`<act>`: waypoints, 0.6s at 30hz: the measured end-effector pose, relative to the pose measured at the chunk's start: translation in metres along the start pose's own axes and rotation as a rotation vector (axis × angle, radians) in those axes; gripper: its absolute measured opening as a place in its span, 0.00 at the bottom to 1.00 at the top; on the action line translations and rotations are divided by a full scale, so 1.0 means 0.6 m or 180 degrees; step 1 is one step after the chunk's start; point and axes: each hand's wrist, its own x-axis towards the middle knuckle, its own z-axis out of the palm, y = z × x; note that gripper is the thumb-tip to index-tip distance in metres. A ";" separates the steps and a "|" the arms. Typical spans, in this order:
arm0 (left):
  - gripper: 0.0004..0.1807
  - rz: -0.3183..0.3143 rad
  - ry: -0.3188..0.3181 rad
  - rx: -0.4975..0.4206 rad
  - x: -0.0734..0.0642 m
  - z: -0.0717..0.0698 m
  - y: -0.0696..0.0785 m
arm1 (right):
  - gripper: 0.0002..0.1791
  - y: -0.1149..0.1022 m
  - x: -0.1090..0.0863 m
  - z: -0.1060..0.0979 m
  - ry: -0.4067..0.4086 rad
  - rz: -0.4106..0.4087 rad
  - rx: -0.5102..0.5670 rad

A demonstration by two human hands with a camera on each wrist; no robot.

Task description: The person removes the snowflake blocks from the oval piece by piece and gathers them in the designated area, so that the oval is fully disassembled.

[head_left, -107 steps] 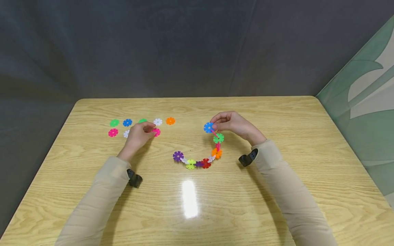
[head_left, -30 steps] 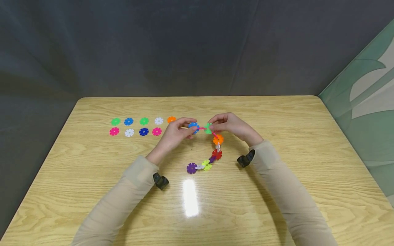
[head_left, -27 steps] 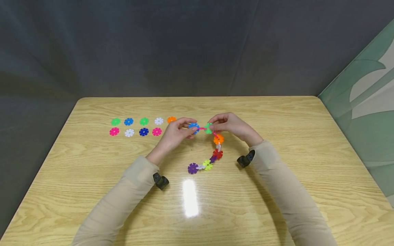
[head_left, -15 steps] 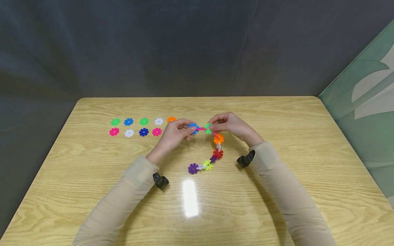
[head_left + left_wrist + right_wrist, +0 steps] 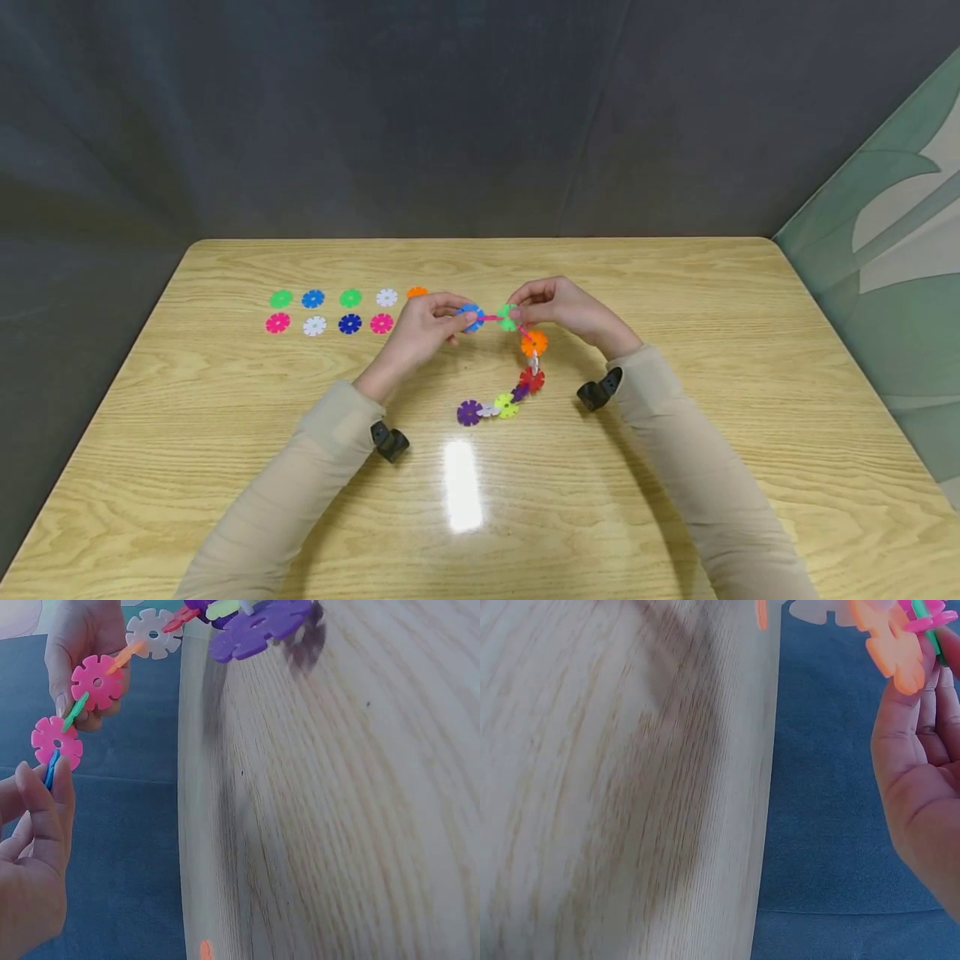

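Note:
A chain of slotted plastic snowflake discs hangs between and below my hands. My left hand [image 5: 420, 333] pinches the blue disc [image 5: 472, 317] at its upper end, between thumb and fingers. A pink disc [image 5: 57, 742] joins this blue one to a green disc [image 5: 507, 317], which my right hand [image 5: 562, 308] pinches. Below it, a second pink disc [image 5: 97, 682] leads to an orange disc [image 5: 535, 343]. From there white, red [image 5: 532, 381], purple, yellow-green [image 5: 506, 406] and white discs curve leftward to a purple end disc [image 5: 469, 412].
Two rows of loose discs lie at the table's back left, including a dark blue disc [image 5: 349, 323] and a pink disc [image 5: 381, 322]. A loose orange disc [image 5: 417, 292] is partly covered by my left hand. Dark cloth [image 5: 480, 125] stands behind the wooden table [image 5: 225, 467].
My left hand has come right from above the loose discs and now pinches the blue disc. My right hand has shifted from blue to green. The chain's purple end has moved right and nearer.

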 end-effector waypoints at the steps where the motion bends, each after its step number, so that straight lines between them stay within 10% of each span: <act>1: 0.15 0.0000 -0.0009 -0.0008 0.000 0.000 -0.001 | 0.10 0.000 0.000 0.000 -0.0007 0.0005 0.0001; 18: 0.15 -0.0041 -0.0047 -0.0051 -0.004 -0.002 -0.006 | 0.12 0.005 0.000 0.002 -0.0069 -0.0100 -0.0056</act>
